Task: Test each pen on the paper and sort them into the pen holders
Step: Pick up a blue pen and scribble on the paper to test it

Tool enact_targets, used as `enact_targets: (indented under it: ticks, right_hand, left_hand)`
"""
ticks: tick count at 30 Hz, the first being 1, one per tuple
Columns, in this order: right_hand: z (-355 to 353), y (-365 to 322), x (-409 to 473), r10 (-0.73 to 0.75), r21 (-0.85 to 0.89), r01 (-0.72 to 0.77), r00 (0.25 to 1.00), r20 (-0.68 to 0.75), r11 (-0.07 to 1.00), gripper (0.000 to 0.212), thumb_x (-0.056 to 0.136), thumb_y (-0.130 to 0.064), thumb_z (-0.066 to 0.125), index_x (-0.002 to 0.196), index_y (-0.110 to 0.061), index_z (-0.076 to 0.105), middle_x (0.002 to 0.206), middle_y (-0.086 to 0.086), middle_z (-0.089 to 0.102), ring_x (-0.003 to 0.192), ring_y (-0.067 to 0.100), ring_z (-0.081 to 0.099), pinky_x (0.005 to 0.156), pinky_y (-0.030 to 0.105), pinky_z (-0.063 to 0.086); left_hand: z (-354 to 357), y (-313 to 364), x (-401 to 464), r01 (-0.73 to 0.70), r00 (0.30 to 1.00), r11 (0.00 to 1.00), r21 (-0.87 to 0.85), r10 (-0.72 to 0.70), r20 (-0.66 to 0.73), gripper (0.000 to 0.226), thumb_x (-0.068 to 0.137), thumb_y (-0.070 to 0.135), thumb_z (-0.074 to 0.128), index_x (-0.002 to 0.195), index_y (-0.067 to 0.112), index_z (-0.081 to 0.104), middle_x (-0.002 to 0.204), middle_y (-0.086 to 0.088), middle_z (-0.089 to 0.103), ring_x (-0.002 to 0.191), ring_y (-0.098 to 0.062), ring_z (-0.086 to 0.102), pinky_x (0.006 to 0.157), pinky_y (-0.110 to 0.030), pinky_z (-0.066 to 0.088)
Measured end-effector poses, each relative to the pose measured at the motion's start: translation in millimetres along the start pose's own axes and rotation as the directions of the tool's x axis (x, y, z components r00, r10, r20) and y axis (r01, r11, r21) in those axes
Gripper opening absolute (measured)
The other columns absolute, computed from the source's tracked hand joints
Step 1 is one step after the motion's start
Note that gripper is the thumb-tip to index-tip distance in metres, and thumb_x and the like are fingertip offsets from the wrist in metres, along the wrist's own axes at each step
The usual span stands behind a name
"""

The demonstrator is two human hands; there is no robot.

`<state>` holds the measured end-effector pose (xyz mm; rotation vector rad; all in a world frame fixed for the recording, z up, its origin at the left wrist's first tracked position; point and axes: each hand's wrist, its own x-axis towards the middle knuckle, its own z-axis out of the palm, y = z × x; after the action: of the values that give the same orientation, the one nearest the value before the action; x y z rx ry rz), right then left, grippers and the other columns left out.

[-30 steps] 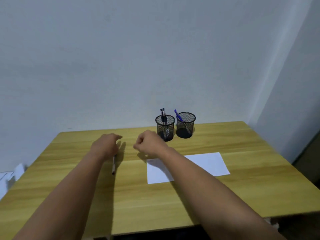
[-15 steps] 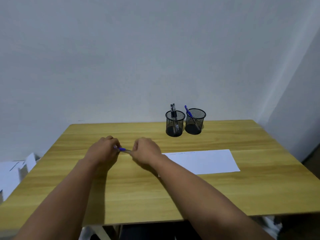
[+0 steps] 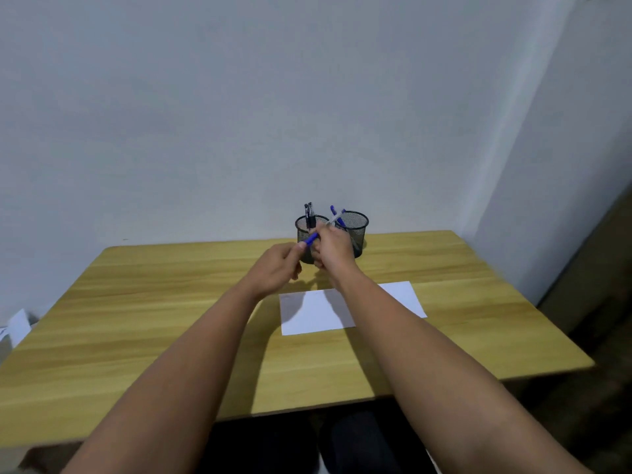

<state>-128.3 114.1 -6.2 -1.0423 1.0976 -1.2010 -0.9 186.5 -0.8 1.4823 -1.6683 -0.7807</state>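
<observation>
One pen [image 3: 337, 218]: gripped in right hand [image 3: 331, 246], barrel rising past the fingers toward the right holder [image 3: 354, 234].
Cap [image 3: 311, 238]: blue, pinched in left hand [image 3: 278, 266] fingertips, just beside right knuckles.
Left holder [image 3: 304, 230]: black mesh, partly hidden behind both hands; black pens [image 3: 308, 213] upright inside.
Paper [image 3: 318, 313]: flat on table [image 3: 136, 319], nearer than the fingers, right forearm crossing it.

Wooden table [image 3: 136, 336] is carrying a white paper [image 3: 314, 313] near its middle and two black mesh holders [image 3: 355, 227], side by side, touching, at the far edge.
</observation>
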Motion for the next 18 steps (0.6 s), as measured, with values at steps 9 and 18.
enact_targets:
  ticks: [9,18]
  right_hand:
    - [-118,-22,48,0.078,0.091,-0.033,0.835,-0.545,0.995,0.038,0.107,-0.026,0.051,0.079,-0.008,0.07,0.066,0.003,0.056,0.048,0.018,0.043,0.044,0.028,0.031]
    - [-127,26,4,-0.119,-0.175,0.096,0.985,-0.126,0.98,0.029,0.102,-0.026,0.073,0.092,0.001,0.075,0.071,0.013,0.074,0.047,0.015,0.059,0.043,0.024,0.049]
  left_hand:
    - [-4,-23,2,0.169,0.975,0.986,-0.003,-0.167,0.145,0.045,0.107,0.04,0.044,0.07,0.014,0.049,0.064,0.0,0.056,0.059,-0.019,0.05,0.061,-0.029,0.043]
    - [-2,-103,-6,0.2,0.974,0.49,0.849,-0.009,-0.225,0.036,0.099,0.047,0.047,0.117,0.025,0.07,0.118,-0.005,0.06,0.111,-0.032,0.055,0.087,-0.044,0.046]
